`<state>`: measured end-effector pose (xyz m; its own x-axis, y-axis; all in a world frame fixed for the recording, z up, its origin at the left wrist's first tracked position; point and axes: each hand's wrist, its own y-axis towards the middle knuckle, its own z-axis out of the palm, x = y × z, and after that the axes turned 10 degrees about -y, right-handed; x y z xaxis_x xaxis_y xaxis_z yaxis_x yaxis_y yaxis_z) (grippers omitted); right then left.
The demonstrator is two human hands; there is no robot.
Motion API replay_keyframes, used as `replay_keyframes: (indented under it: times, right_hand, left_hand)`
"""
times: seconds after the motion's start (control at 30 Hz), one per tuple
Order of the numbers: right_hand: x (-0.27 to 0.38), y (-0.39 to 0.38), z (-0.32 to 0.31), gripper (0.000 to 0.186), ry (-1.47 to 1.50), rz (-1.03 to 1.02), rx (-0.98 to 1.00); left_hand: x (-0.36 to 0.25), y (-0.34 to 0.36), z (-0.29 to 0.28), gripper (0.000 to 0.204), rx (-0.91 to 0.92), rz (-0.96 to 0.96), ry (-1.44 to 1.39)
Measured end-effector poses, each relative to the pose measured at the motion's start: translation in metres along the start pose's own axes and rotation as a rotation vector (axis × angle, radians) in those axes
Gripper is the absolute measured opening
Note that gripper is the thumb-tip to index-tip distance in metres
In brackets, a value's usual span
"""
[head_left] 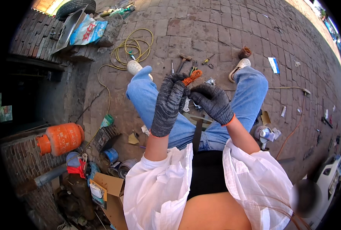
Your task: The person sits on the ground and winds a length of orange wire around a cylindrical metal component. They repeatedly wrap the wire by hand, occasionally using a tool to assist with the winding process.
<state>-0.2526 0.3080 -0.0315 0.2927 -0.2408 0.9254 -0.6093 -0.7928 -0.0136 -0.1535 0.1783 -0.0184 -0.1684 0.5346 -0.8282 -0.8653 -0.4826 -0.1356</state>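
Note:
My left hand point(167, 104), in a grey-black knit glove with an orange cuff, is closed at the fingers on a bundle of orange cord point(192, 78), which sticks out past the fingertips. Against those fingertips, my right hand point(213, 102) in a matching glove is pinched closed; whatever it grips there is hidden. Just beyond the hands, a hammer point(184, 58), a slim screwdriver point(172, 66) and a yellow-handled screwdriver point(206, 60) lie on the bricks. A small silvery metal part point(210, 81) rests right beside the right glove.
Left of my legs lie a coiled yellow hose point(139, 40), an orange gas cylinder point(65, 138) and a cardboard box point(111, 188). A tub with bottles point(263, 134) stands at the right. A cable point(293, 132) crosses the brick paving. A dark brush-like clump point(245, 52) sits by my right shoe.

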Motion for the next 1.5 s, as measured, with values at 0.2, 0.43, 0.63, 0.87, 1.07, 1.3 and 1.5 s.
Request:
replay_keyframes:
  times: [0.2, 0.43, 0.63, 0.87, 1.07, 1.3, 1.5]
  right_hand:
    - [0.000, -0.001, 0.001, 0.019, -0.107, -0.091, -0.051]
    - [0.005, -0.003, 0.002, 0.015, -0.294, -0.219, -0.055]
    - [-0.004, -0.002, 0.000, 0.018, -0.253, -0.272, -0.019]
    - [-0.015, 0.019, -0.031, 0.028, -0.246, -0.110, 0.028]
    - [0.002, 0.020, -0.042, 0.025, -0.425, -0.107, 0.055]
    - [-0.006, -0.009, 0.000, 0.015, -0.211, -0.162, 0.076]
    - [-0.021, 0.001, 0.000, 0.025, -0.273, -0.006, 0.179]
  left_hand:
    - [0.002, 0.003, 0.007, 0.016, -0.095, 0.012, -0.027]
    - [0.010, 0.006, 0.006, 0.014, -0.189, 0.036, -0.043]
    - [0.009, 0.005, -0.003, 0.015, -0.079, 0.062, 0.080]
    - [0.011, -0.003, -0.015, 0.015, 0.181, -0.090, 0.361]
    - [0.013, 0.002, -0.008, 0.014, -0.009, 0.155, 0.952]
    - [0.040, 0.012, -0.025, 0.012, -0.206, 0.108, 0.151]
    - [0.033, 0.008, -0.021, 0.012, -0.150, -0.168, -0.363]
